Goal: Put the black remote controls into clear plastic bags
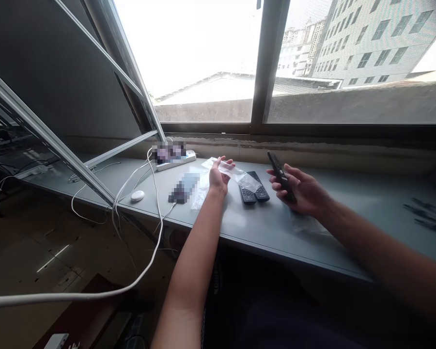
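My left hand (218, 177) is closed on a clear plastic bag (236, 173), lifted a little above the grey table (276, 228). My right hand (300, 191) grips a black remote control (281, 177), tilted with its far end raised. Two more black remotes (253, 193) lie side by side on the table between my hands, partly under the bag. Another clear plastic piece (199, 191) lies flat just left of my left hand.
A blurred phone (183, 188) on a white cable, a white power strip (174, 160) with plugs, and a small white oval device (137, 196) sit at the left. Metal frame bars (58, 145) slant across the left. A window runs behind the table.
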Motion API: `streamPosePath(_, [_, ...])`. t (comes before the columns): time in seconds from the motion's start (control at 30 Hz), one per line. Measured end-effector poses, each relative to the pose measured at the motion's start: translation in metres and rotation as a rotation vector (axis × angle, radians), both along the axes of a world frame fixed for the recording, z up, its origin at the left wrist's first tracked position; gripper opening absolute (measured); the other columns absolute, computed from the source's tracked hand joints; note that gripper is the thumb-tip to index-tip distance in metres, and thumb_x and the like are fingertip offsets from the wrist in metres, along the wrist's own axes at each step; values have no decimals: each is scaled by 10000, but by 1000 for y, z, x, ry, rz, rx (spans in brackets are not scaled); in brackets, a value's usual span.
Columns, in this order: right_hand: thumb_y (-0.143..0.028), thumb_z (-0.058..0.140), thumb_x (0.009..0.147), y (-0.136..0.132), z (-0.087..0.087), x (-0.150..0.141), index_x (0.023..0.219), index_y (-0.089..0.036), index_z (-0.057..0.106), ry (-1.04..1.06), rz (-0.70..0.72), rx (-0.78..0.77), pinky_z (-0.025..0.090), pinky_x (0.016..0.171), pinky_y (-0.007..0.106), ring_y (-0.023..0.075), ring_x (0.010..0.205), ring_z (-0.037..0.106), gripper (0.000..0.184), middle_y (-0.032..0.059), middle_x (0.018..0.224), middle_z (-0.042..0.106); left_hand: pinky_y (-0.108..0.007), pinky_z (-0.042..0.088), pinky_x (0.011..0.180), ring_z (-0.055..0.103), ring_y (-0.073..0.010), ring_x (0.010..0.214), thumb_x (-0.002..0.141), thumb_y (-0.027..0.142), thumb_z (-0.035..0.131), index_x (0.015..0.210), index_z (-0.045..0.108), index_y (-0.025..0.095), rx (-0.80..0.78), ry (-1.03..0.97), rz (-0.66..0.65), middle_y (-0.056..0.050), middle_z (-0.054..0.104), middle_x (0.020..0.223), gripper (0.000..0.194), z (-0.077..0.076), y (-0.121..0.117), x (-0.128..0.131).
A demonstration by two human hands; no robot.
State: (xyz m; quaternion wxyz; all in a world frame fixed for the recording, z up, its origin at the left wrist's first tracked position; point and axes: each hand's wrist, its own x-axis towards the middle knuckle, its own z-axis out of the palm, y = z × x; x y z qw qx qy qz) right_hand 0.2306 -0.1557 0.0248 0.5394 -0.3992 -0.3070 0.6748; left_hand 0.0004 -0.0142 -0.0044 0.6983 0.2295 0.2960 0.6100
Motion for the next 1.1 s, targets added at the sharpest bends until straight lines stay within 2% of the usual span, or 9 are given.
streamPosePath(0.13, [-486,544,1165,1,2,-2,1298,-210,720,61,-42,-77,560,449,233,199,761,659,353,136,1120,728,-270,632,788,834,-199,904,1086,367,695,1282,782,196,2,-11,-3,-103,847,1094,274,-1,0,0])
streamPosePath(0.27, [-413,408,1206,1,2,-1,1330,-195,707,166,12,-68,432,336,186,133,540,464,391,69,951,662,-263,635,769,838,-200,907,1089,368,689,1305,775,200,5,-15,-3,-105,853,1100,287,1,-1,0])
streamPosePath(0.4, [-302,426,1187,0,1,0,1334,-166,710,185,73,-69,404,323,161,106,476,347,348,2,830,552,-286,653,816,847,-224,995,1079,376,700,1342,767,219,-11,-24,2,-107,857,1157,313,2,-2,-1])
streamPosePath(0.5, [-382,467,1193,-2,1,-1,1340,-153,717,204,63,-57,466,356,163,113,522,437,370,13,857,560,-273,646,803,847,-216,983,1089,362,682,1326,772,201,-3,-13,13,-114,858,1156,300,1,-2,-1])
streamPosePath(0.6, [-485,547,1177,-3,2,0,1355,-189,715,183,32,-74,539,394,184,148,629,584,385,65,966,649,-245,631,758,843,-195,932,1099,358,667,1319,773,197,-1,-9,12,-105,859,1124,293,1,-2,-1])
streamPosePath(0.67, [-483,597,1160,-2,2,0,1357,-212,697,165,6,-113,542,387,188,160,660,626,349,97,1043,704,-232,619,726,837,-183,890,1102,357,660,1329,769,197,-3,-18,6,-95,858,1090,298,2,-2,-1])
streamPosePath(0.83, [-453,505,1190,2,-2,2,1344,-235,644,264,50,-130,444,304,175,154,584,551,300,106,988,711,-241,608,718,827,-184,868,1110,348,640,1332,767,179,3,-18,4,-106,856,1092,306,3,-2,-1])
streamPosePath(1.0, [-264,476,1144,3,-5,4,1383,-232,634,323,95,-134,477,338,190,151,539,485,289,37,818,610,-260,616,756,835,-205,924,1109,344,645,1343,774,188,-2,-14,9,-113,855,1123,309,3,-2,-1])
streamPosePath(1.1, [-266,537,1112,3,-5,3,1386,-201,652,323,67,-157,481,351,193,143,536,490,304,26,798,587,-260,619,758,832,-199,903,1112,340,643,1334,776,180,0,-18,12,-115,855,1119,304,2,-2,-1])
